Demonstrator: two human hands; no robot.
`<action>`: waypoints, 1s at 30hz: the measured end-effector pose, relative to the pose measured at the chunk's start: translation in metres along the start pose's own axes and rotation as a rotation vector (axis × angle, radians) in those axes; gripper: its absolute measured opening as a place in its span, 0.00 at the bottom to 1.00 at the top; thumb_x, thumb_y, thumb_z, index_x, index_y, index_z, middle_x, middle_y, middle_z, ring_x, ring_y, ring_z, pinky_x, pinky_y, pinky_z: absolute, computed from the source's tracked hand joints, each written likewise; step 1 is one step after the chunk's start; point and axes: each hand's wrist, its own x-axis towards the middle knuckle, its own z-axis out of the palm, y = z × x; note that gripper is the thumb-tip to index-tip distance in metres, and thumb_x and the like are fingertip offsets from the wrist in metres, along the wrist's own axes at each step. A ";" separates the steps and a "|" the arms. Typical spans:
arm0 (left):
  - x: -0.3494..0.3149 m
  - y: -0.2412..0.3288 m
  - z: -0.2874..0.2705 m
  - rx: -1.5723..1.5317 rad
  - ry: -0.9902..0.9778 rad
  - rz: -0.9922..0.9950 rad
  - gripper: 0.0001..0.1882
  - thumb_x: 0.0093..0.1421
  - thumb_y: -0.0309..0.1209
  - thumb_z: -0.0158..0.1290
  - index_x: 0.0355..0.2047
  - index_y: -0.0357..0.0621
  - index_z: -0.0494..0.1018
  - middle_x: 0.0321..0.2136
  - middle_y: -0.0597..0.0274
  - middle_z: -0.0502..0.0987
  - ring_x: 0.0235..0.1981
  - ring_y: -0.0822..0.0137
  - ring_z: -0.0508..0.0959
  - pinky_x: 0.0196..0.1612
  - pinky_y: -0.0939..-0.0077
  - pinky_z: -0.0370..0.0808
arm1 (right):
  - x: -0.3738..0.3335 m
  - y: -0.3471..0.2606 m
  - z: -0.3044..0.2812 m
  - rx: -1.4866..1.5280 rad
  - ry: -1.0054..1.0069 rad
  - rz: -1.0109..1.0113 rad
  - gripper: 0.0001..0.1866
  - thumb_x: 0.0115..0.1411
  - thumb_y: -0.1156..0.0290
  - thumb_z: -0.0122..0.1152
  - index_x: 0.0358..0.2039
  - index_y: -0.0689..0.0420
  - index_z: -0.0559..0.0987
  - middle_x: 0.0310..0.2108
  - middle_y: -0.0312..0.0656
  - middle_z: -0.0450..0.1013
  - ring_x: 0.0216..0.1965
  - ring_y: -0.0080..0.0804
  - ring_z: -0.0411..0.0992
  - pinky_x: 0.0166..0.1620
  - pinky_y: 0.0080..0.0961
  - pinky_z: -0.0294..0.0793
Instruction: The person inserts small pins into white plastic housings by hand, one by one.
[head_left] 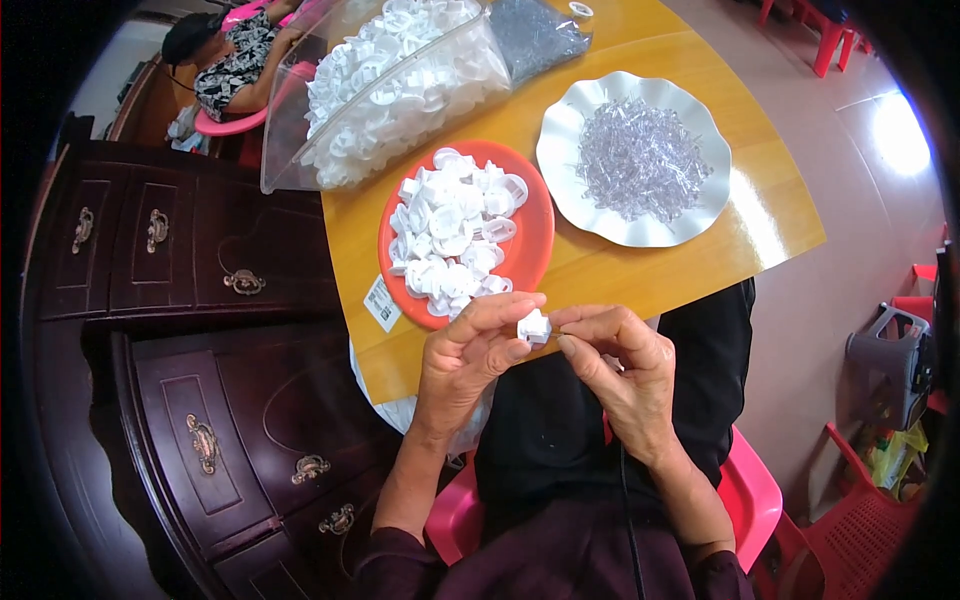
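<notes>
Between the thumb and fingers of my left hand [465, 355] is a small white plastic part [534, 327], held just past the table's near edge. My right hand [630, 375] is closed in a pinch beside it. A thin pin-like piece [556, 333] shows between those fingertips and points at the white part; whether it enters the part is too small to tell. Just beyond my left hand, an orange plate [540, 245] carries a heap of similar white plastic parts [450, 225]. To the right, a white scalloped plate [553, 150] holds a pile of thin clear pins [645, 160].
A clear plastic bin [285, 172] full of white parts stands at the far left of the wooden table [640, 285], with a bag of small grey pieces [540, 40] beside it. Dark drawers [200, 400] line the left. Another person [235, 70] sits at the back left.
</notes>
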 end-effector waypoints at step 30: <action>-0.006 0.014 0.014 0.276 -0.015 0.012 0.23 0.58 0.15 0.59 0.55 0.36 0.74 0.51 0.59 0.72 0.44 0.74 0.77 0.47 0.81 0.77 | -0.003 0.009 -0.012 0.387 -0.047 0.359 0.05 0.60 0.75 0.66 0.35 0.62 0.80 0.34 0.35 0.78 0.30 0.16 0.72 0.34 0.14 0.72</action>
